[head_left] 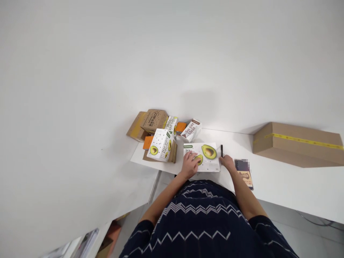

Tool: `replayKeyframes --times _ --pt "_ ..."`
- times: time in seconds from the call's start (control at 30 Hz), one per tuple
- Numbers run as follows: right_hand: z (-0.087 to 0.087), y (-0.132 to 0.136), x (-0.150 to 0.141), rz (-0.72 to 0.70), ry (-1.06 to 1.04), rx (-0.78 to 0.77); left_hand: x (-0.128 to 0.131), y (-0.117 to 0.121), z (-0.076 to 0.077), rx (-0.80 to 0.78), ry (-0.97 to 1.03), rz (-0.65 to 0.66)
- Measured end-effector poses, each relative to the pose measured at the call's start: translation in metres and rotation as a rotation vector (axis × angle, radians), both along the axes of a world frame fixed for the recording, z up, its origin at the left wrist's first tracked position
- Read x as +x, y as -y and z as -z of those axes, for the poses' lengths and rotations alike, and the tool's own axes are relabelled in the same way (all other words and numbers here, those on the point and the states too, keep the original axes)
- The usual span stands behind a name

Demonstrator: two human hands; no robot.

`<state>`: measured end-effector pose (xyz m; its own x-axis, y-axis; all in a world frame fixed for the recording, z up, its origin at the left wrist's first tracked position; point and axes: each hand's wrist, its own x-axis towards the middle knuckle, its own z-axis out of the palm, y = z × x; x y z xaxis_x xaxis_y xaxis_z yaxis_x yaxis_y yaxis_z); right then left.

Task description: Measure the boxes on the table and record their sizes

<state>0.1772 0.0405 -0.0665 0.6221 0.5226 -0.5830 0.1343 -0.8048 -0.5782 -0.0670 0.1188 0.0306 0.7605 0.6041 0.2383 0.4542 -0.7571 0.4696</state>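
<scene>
Right grip (227, 162): pinching a slim black tool (221, 152) at the right edge of the avocado box (206, 158); can't tell if tool touches box. Left grip (190, 165): palm down, fingers spread over the box's left half, pinching nothing. Box lies flat on the counter (285, 186), right in front of the torso.

My take on doing it well: let left press as the clamp, fingertips clear of the tool; right makes small, controlled moves so the box doesn't skid. Mind the right forearm: phone-like item (246, 176) just beside it. Narrow white box (191, 131) sits just beyond, far left; carton pile (154, 121) further left. Taped carton (298, 147) well right, shouldn't interfere.
</scene>
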Motion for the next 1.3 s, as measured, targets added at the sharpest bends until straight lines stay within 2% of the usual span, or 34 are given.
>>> replayKeyframes --times 0.13,0.23,0.3,0.4,0.47,0.53,0.6,0.7,0.77,0.9,1.1,1.3 --pt "-0.005 0.004 0.004 0.129 -0.112 0.150 0.022 -0.009 0.000 0.106 -0.121 0.141" --pt "-0.016 0.003 0.008 0.267 -0.158 0.304 0.040 -0.013 0.002 0.179 -0.191 0.159" --pt "-0.030 0.000 0.010 0.382 -0.179 0.441 0.050 -0.014 0.004 0.197 -0.250 0.111" --pt "-0.059 -0.008 0.009 0.583 -0.274 0.754 0.057 -0.012 0.007 0.163 -0.339 0.051" --pt "-0.079 -0.015 0.001 0.636 -0.317 0.926 0.058 -0.011 0.007 0.135 -0.375 0.042" --pt "-0.093 -0.023 -0.013 0.578 -0.297 1.008 0.057 -0.010 0.006 0.121 -0.393 0.037" --pt "-0.098 -0.029 -0.029 0.466 -0.226 1.032 0.056 -0.008 0.004 0.123 -0.402 0.028" --pt "-0.091 -0.034 -0.051 0.294 -0.056 0.961 0.055 -0.006 0.003 0.138 -0.412 0.014" --pt "-0.082 -0.036 -0.058 0.230 0.028 0.909 0.055 -0.004 0.002 0.143 -0.415 0.003" --pt "-0.073 -0.037 -0.060 0.215 0.102 0.886 0.054 -0.003 0.002 0.141 -0.414 -0.009" --pt "-0.080 -0.036 -0.061 0.125 0.289 0.900 0.054 -0.004 0.002 0.137 -0.416 -0.006" --pt "-0.084 -0.035 -0.062 0.047 0.334 0.863 0.053 -0.003 0.002 0.162 -0.417 0.004"
